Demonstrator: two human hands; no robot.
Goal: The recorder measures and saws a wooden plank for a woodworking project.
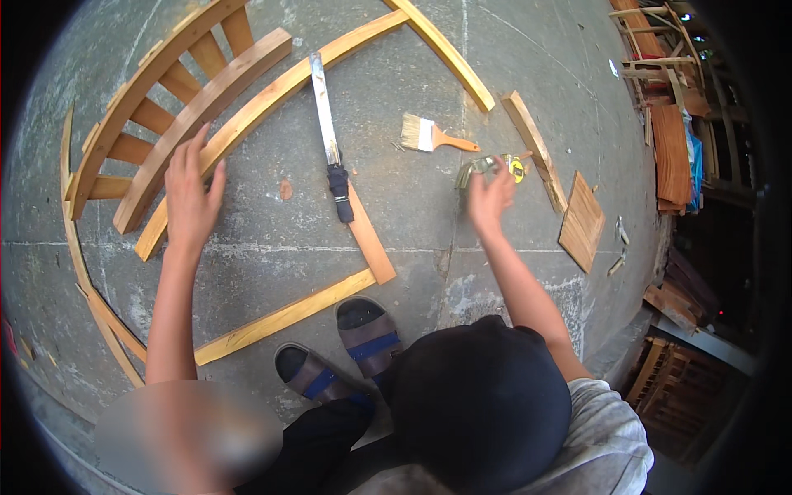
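My left hand is palm down with fingers spread, over a plain curved wooden rail and a browner curved piece; I cannot tell how firmly it touches them. Next to these lies a curved frame of slats. My right hand is low over the floor, fingers bent at a greenish, see-through thing whose kind is unclear. A yellow tape measure is just beyond its fingertips. A flat metal blade with a dark wrapped handle lies between my hands, its tip over the rail.
A paintbrush lies left of the tape measure. Wooden strips lie by my sandals. Right of my right hand are a narrow batten and a flat board. Stacked timber stands at the far right.
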